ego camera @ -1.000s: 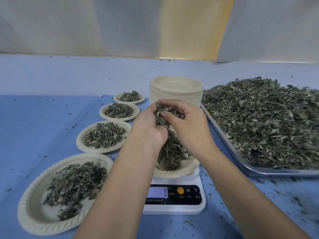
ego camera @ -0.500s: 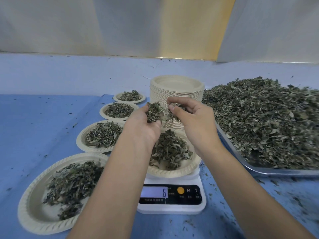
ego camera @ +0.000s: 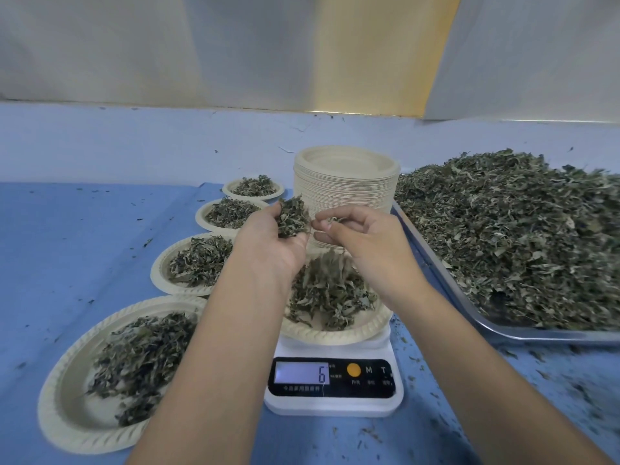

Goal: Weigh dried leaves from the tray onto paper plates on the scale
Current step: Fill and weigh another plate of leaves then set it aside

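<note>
The fingers (ego camera: 268, 218) of the left hand (ego camera: 271, 245) are curled round a loose clump of dried grey-green leaves (ego camera: 293, 218), held above the far rim of the plate on the scale. Just beside it, the right hand (ego camera: 364, 241) has its fingertips (ego camera: 322, 225) pinched together on a few leaf scraps (ego camera: 332, 219); the two hands are almost touching.

Below them sits a round cream paper plate (ego camera: 335, 335) carrying a low heap of leaves (ego camera: 330, 290). It rests on a white digital kitchen scale (ego camera: 335, 406), whose lit display (ego camera: 302, 372) reads 6.

Behind the hands stands a tall stack of empty cream paper plates (ego camera: 345, 179). To the right, a shallow silver metal tray (ego camera: 536, 335) is piled high with a large mound of dried leaves (ego camera: 520, 229). On the left, a row of four filled paper plates runs away from the camera: the nearest (ego camera: 63, 407), the second (ego camera: 159, 276), the third (ego camera: 201, 218) and the farthest (ego camera: 228, 189), each with its own portion of leaves.

All of this rests on a blue surface (ego camera: 84, 246), dotted with leaf crumbs, thickest near the tray.
</note>
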Demonstrator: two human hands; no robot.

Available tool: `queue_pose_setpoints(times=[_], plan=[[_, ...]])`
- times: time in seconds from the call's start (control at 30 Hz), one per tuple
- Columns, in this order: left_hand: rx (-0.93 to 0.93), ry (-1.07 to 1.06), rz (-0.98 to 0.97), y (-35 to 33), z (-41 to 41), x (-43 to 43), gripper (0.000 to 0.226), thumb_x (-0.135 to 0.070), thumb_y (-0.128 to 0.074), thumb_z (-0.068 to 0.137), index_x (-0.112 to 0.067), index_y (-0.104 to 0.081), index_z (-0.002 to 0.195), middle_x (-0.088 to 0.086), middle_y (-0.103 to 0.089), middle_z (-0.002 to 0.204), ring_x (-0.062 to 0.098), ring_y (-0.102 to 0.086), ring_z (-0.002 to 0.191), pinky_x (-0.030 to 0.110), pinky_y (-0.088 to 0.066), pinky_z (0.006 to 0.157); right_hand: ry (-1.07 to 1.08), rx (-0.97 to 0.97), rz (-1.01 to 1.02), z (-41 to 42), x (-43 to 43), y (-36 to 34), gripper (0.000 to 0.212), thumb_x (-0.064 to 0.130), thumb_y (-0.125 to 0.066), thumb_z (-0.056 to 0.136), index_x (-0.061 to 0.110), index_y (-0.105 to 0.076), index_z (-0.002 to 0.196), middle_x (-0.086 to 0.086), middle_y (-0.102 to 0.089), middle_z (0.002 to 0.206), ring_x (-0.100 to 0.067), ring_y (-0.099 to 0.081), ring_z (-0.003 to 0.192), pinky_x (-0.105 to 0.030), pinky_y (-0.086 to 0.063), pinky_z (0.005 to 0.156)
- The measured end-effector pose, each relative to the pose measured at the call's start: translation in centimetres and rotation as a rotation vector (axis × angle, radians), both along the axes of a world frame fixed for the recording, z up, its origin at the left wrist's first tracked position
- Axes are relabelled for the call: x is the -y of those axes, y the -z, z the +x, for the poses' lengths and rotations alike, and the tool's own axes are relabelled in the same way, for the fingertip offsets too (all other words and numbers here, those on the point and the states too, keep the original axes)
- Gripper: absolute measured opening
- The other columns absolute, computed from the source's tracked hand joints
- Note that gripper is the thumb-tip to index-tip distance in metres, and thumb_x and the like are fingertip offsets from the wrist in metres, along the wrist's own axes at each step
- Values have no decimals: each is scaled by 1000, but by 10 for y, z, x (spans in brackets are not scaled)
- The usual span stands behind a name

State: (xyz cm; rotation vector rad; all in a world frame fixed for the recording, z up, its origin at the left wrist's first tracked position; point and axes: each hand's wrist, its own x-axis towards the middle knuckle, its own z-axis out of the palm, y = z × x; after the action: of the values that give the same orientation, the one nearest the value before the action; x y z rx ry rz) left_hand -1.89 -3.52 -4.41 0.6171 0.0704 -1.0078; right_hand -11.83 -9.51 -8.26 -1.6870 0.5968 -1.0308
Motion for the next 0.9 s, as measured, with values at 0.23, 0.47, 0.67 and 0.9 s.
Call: queue_pose_setpoints(times=[0.23,0.47,0.67,0.9], plan=[[21,-3,-9,1,3,2,22,-5,-38,100,3,-47,82,14,-53,79,22,-53,67,36,-49,72,10,103,16,-1,-1,-2,14,4,-64,87,16,-71,87,-3,-75,83,-12,-72,86,-22,-54,86],[41,29,-22,2,-3,6,16,-1,-39,98,1,-55,101,14,-54,84,23,-54,72,32,-46,88,48,244,-22,0,-4,-7,10,5,-65,88,10,-71,93,4,-75,84,-3,-69,86,-10,-49,79],[43,150,-54,2,-15,8,17,-3,-41,98,2,-57,92,16,-55,87,25,-56,83,37,-47,95,25,282,-83,1,-5,-7,16,0,-63,88,13,-72,92,7,-74,78,-2,-68,80,-13,-50,77],[49,223,-14,0,-23,6,21,-5,-42,98,3,-49,80,21,-54,91,31,-60,104,37,-50,82,74,195,-170,1,-6,-7,20,1,-67,85,18,-74,93,14,-73,86,0,-66,87,-15,-50,81]])
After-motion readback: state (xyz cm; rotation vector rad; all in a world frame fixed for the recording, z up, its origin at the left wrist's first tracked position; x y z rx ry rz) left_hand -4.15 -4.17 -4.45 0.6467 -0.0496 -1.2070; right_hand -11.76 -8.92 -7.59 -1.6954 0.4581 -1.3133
